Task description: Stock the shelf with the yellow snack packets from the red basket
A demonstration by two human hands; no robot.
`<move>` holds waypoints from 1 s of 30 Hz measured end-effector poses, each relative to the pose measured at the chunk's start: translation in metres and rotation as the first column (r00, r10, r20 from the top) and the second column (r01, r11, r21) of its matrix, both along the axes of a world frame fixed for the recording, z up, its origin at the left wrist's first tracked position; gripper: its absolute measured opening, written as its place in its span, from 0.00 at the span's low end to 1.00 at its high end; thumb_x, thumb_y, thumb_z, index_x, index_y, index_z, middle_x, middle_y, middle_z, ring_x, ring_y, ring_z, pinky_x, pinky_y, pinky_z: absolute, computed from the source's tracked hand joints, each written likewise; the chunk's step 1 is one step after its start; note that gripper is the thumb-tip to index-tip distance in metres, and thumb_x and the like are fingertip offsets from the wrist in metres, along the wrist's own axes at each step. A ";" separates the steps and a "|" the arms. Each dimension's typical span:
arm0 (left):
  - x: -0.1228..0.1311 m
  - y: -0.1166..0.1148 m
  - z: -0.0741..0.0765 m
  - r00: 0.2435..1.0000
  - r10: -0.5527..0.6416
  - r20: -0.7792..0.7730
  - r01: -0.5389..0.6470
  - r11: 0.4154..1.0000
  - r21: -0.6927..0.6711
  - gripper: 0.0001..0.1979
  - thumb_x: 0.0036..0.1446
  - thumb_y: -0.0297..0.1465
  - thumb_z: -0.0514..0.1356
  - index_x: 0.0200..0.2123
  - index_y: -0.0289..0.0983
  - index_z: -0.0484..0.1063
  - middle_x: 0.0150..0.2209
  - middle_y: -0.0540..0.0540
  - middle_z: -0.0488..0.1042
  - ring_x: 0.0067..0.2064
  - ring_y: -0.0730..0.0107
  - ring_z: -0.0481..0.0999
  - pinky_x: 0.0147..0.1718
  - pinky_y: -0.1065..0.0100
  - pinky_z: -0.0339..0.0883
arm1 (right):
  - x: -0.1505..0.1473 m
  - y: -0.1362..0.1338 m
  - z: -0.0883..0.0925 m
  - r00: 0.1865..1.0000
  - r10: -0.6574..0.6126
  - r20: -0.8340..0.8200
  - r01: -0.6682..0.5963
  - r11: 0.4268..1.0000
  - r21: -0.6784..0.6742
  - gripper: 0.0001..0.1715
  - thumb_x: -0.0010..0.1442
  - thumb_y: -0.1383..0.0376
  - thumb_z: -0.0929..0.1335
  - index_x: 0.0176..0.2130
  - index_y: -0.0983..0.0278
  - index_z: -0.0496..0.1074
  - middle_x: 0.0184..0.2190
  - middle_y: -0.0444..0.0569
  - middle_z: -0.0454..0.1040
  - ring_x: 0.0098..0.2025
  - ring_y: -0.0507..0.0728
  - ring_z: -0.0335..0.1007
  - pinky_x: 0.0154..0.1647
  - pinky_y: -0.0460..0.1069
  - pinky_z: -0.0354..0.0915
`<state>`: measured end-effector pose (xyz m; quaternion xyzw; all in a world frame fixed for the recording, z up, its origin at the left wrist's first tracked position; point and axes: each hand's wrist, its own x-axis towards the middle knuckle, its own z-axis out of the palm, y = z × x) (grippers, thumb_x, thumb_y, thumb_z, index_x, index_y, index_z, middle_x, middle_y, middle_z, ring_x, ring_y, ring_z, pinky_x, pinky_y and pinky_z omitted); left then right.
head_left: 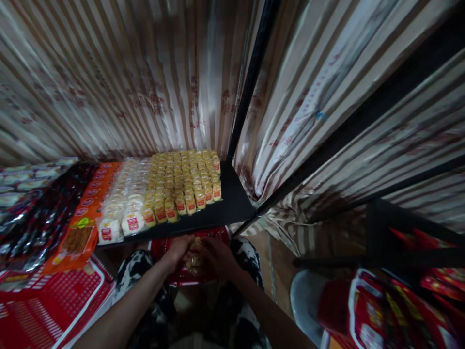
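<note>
Between my knees, both hands are over a red basket (174,280). My left hand (178,250) is closed on a small yellow wrapped snack (196,244) from the left. On the other side, my right hand (219,257) curls round the same snack, its fingertips partly lost in the dim light. Just below them, more yellow wrapped snacks (194,262) show in the basket. Ahead, on a black shelf (214,213), similar yellow snack packs (178,179) stand in tight rows. White round packs (132,220) are lined up to their left.
Orange snack bags (85,206) and dark shiny packets (47,213) cover the shelf's left part. A red basket (65,303) sits at lower left. To the right are a pale tub (305,295) and red packets (385,310). Black posts (250,92) and striped sheeting (163,72) enclose the shelf.
</note>
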<state>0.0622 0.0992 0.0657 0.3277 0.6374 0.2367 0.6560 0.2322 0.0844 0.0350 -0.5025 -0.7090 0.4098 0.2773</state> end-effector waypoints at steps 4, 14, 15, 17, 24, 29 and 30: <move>0.012 0.013 0.026 0.993 -0.024 0.119 0.003 0.986 0.167 0.23 0.46 0.45 0.60 0.42 0.35 0.69 0.23 0.52 0.71 0.21 0.77 0.68 0.21 0.75 0.57 | 0.008 0.014 0.020 0.980 -0.003 -0.198 -0.004 0.999 -0.038 0.17 0.62 0.59 0.61 0.47 0.62 0.70 0.43 0.49 0.76 0.45 0.55 0.71 0.48 0.50 0.65; 0.049 0.080 0.065 0.957 -0.232 -0.173 0.287 0.842 0.457 0.22 0.51 0.34 0.56 0.50 0.32 0.66 0.18 0.55 0.67 0.18 0.78 0.62 0.18 0.75 0.55 | 0.040 0.063 0.050 0.932 -0.143 -0.333 0.179 0.981 0.077 0.22 0.58 0.59 0.65 0.52 0.61 0.69 0.47 0.50 0.73 0.46 0.56 0.70 0.48 0.51 0.67; 0.055 0.089 0.070 0.952 -0.241 -0.189 0.303 0.826 0.475 0.22 0.52 0.33 0.56 0.51 0.33 0.66 0.19 0.54 0.68 0.19 0.77 0.64 0.18 0.75 0.56 | 0.044 0.072 0.053 0.933 -0.171 -0.317 0.214 0.971 0.106 0.22 0.58 0.59 0.65 0.52 0.61 0.69 0.47 0.50 0.73 0.46 0.56 0.70 0.48 0.51 0.66; 0.067 0.112 0.080 0.942 -0.247 -0.228 0.332 0.793 0.511 0.22 0.53 0.31 0.55 0.53 0.33 0.65 0.23 0.51 0.72 0.22 0.75 0.68 0.20 0.74 0.60 | 0.051 0.093 0.056 0.921 -0.239 -0.309 0.293 0.945 0.143 0.22 0.58 0.59 0.64 0.52 0.61 0.69 0.47 0.51 0.73 0.46 0.56 0.70 0.50 0.52 0.66; 0.099 0.208 0.103 0.800 -0.105 -0.591 0.525 0.600 0.604 0.18 0.55 0.26 0.54 0.50 0.35 0.70 0.45 0.44 0.75 0.44 0.68 0.74 0.45 0.68 0.66 | 0.058 0.190 0.054 0.874 -0.336 -0.349 0.435 0.864 0.256 0.25 0.59 0.59 0.61 0.54 0.65 0.66 0.52 0.55 0.68 0.52 0.57 0.66 0.54 0.51 0.63; 0.100 0.257 0.092 0.734 -0.080 -0.675 0.595 0.556 0.580 0.21 0.55 0.22 0.49 0.50 0.34 0.70 0.47 0.43 0.75 0.48 0.67 0.72 0.50 0.68 0.62 | 0.059 0.243 0.036 0.874 -0.414 -0.253 0.477 0.832 0.283 0.24 0.58 0.64 0.60 0.52 0.69 0.68 0.50 0.56 0.71 0.52 0.58 0.65 0.57 0.53 0.58; 0.099 0.264 0.088 0.716 -0.080 -0.694 0.614 0.546 0.570 0.21 0.55 0.22 0.49 0.50 0.34 0.71 0.48 0.43 0.74 0.49 0.67 0.72 0.51 0.68 0.61 | 0.059 0.249 0.030 0.876 -0.422 -0.232 0.476 0.834 0.279 0.23 0.58 0.64 0.60 0.52 0.69 0.68 0.50 0.56 0.71 0.53 0.58 0.65 0.57 0.54 0.58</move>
